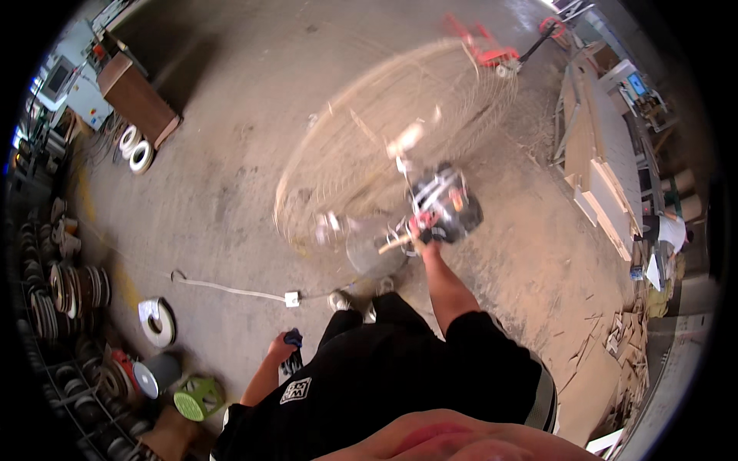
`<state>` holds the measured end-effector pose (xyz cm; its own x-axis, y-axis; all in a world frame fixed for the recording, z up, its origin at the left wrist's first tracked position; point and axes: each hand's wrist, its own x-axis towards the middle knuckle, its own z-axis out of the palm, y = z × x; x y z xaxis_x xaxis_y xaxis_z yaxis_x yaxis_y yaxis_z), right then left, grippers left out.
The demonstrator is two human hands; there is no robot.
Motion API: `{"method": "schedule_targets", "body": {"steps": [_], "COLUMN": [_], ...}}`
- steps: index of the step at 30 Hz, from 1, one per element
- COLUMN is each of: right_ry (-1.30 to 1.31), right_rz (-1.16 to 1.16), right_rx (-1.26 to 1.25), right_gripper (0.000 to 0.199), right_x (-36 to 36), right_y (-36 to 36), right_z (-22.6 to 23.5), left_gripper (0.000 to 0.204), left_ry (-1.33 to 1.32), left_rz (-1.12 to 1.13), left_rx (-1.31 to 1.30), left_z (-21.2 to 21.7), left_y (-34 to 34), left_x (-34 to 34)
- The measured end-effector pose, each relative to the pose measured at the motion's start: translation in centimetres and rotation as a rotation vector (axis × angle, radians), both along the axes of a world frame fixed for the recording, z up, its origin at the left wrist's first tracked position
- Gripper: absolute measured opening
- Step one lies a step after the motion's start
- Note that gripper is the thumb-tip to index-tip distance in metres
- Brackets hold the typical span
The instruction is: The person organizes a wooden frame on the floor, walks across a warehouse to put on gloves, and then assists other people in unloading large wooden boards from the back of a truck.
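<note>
My right hand [427, 240] reaches forward and is closed on the rear of what looks like a large standing fan, by its black motor housing [461, 207] with white and red parts. Its exact grip is blurred. A wide round wire guard [307, 131] spreads out beyond the motor, with the floor showing through it. Low at my left side, my left hand [280, 349] is closed around a dark blue, cloth-like bundle [293, 337]. Something black and white hangs just below that hand. Both my shoes [338, 300] stand behind the fan.
A pale cord [231, 289] with a white box [292, 299] crosses the floor. Coil-filled racks, a green stool [198, 398] and a grey bucket [157, 374] line the left. A red pallet jack [492, 54] stands ahead. Boards [603, 192], wood scraps and a person [670, 233] are right.
</note>
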<state>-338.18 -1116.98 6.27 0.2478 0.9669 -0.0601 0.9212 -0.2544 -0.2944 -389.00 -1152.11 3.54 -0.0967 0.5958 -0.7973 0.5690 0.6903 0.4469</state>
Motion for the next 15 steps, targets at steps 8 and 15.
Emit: {"method": "schedule_targets", "body": {"steps": [8, 15], "right_ry": [0.638, 0.638], "right_rz": [-0.641, -0.477], "right_rx": [0.109, 0.235], "right_gripper": [0.052, 0.086], "right_x": [-16.0, -24.2], "right_y": [15.4, 17.6], "right_z": [0.8, 5.1], "left_gripper": [0.059, 0.068], "left_ry": [-0.043, -0.001], "left_rz": [0.219, 0.406], "left_rx": [-0.008, 0.059], "left_z": [5.4, 1.9], "left_y": [-0.7, -5.2], "left_x": [4.8, 5.2]}}
